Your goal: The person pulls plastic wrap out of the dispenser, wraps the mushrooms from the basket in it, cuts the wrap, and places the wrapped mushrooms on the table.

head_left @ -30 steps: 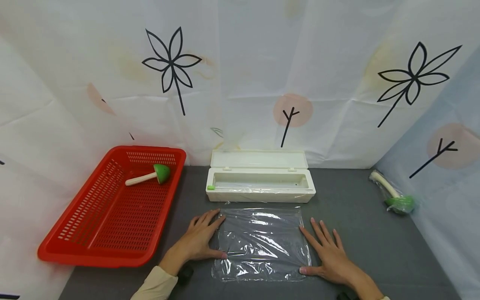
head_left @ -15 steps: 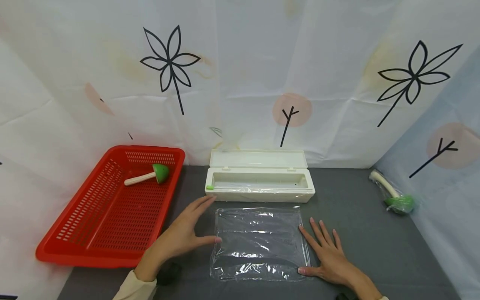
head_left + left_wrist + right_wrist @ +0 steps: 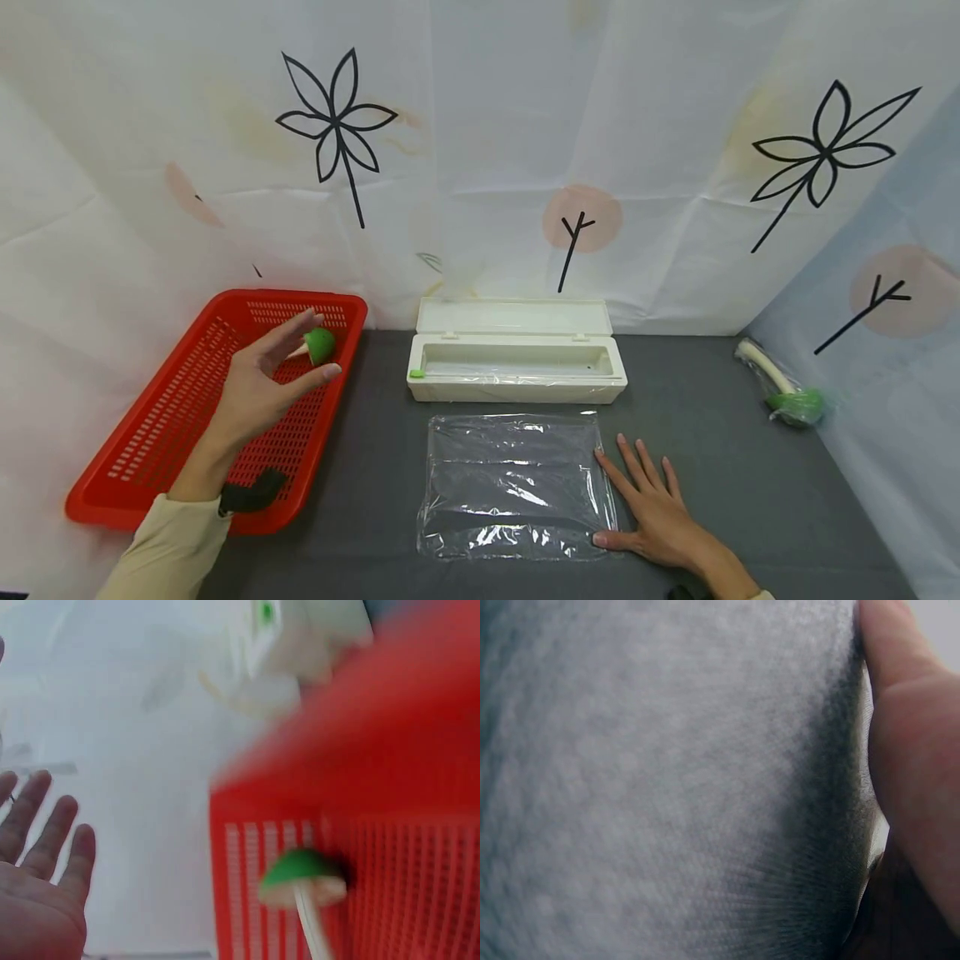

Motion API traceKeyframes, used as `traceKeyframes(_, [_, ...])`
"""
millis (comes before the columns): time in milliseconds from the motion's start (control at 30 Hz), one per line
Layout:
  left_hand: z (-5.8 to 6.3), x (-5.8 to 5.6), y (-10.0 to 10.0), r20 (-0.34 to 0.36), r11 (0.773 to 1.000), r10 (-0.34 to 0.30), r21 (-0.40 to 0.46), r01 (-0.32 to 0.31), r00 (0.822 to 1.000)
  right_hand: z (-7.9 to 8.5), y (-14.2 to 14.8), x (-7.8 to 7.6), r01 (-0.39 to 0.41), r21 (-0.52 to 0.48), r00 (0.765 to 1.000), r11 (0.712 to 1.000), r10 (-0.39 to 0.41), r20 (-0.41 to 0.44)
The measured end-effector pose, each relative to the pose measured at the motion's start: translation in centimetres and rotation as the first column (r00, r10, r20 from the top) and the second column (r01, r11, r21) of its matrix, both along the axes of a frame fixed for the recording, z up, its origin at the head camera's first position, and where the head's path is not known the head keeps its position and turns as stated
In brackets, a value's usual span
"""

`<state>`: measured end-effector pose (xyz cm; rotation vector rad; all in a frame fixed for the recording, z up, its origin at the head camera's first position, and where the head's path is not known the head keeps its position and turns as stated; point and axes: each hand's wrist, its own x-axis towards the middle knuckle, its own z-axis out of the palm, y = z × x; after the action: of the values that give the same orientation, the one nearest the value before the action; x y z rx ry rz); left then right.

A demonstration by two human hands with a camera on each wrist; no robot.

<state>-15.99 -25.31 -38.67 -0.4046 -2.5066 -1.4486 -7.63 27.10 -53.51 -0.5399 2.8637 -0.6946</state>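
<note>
My left hand (image 3: 258, 387) is over the red basket (image 3: 127, 467), thumb and fingers spread apart with nothing between them. Partly behind that hand in the head view, a toy mushroom (image 3: 320, 344) with a green cap and pale stem lies in the basket; the left wrist view shows the mushroom (image 3: 304, 881) more fully. My right hand (image 3: 663, 517) rests with fingers spread at the right edge of a sheet of clear plastic wrap (image 3: 517, 483), which lies flat on the grey table. The right wrist view holds mostly blurred grey surface and part of the hand (image 3: 919, 742).
Behind the sheet stands a white cling film dispenser (image 3: 517, 390) with its lid raised and a small green piece at its left end. Another green-capped mushroom (image 3: 795, 406), wrapped in clear film, lies at the far right by the cloth backdrop (image 3: 480, 167).
My left hand has left the left edge of the plastic wrap and moved left and up over the red basket. The right hand has stayed at the sheet's right edge.
</note>
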Motion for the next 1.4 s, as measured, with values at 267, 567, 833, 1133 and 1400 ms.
traceKeyframes(267, [-0.9,-4.0,-4.1,0.070,0.998,0.068,-0.018,-0.067,0.995,0.1,0.1,0.0,0.001,0.003,1.000,1.000,-0.001,-0.011])
traceKeyframes(567, [-3.2,-6.5,-8.1,0.240,0.987,0.143,-0.100,-0.122,0.960,0.0,0.1,-0.1,0.000,-0.001,1.000,1.000,0.000,0.003])
traceKeyframes(833, [-5.8,-7.3,-11.3,0.312,0.956,0.239,-0.243,-0.166,0.919,-0.4,0.0,-0.2,-0.023,-0.042,1.000,0.999,0.023,-0.018])
traceKeyframes(1133, [-7.8,-8.1,-12.1,0.367,0.961,0.233,-0.230,-0.155,0.901,0.0,-0.2,-0.2,-0.003,-0.019,1.000,1.000,0.003,0.027])
traceKeyframes(1400, [-9.1,-8.9,-12.0,0.346,0.945,0.230,-0.301,-0.124,0.910,-0.6,0.1,0.1,-0.014,-0.056,0.999,0.998,0.012,-0.037])
